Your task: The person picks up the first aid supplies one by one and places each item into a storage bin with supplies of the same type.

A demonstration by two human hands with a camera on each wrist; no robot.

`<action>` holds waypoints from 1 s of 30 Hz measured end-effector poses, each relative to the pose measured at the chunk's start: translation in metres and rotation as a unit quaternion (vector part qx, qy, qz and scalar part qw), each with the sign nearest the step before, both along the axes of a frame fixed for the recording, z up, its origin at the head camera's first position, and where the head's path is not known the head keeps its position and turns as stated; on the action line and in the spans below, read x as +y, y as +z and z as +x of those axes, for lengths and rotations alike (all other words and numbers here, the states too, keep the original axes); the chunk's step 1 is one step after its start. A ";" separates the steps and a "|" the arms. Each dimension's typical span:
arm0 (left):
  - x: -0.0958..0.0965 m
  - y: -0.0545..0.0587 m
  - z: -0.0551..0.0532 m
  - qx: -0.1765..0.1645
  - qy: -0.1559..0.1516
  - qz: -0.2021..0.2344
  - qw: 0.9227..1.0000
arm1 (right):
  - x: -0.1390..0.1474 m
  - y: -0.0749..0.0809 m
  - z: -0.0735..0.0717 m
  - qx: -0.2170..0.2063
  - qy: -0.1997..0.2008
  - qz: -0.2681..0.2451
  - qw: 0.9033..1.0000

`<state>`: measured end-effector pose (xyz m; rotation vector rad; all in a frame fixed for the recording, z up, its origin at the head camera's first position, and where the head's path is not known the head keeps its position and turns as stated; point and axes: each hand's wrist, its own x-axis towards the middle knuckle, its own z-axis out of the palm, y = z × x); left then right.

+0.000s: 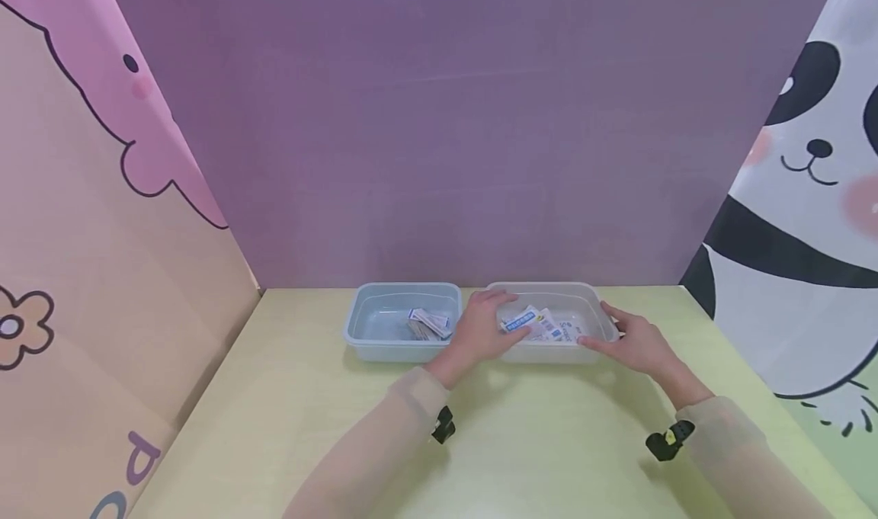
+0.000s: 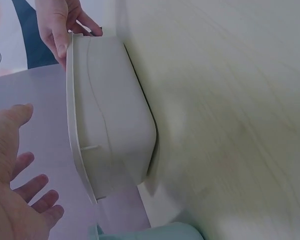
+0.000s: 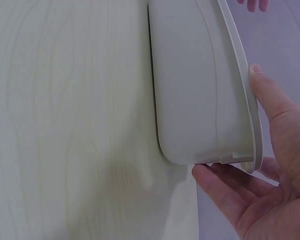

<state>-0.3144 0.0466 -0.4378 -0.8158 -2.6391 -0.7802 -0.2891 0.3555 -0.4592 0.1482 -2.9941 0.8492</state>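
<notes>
Two shallow plastic boxes stand side by side, a white one on the right and a light blue one on the left. Small white packets with blue print lie in the white box; more packets sit stacked in the blue one. My right hand holds the white box at its right end, thumb on the front rim and fingers against the end wall. Over the white box's left end is my left hand, its fingers spread with nothing between them.
Both boxes are on a pale yellow table, near its back edge. A purple panel rises behind them. Printed walls flank the table, with a panda on the right and a flower on the left.
</notes>
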 end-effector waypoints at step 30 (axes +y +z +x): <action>-0.074 -0.008 0.010 -0.025 0.048 0.099 0.994 | 0.002 0.001 0.006 -0.020 -0.003 -0.008 1.000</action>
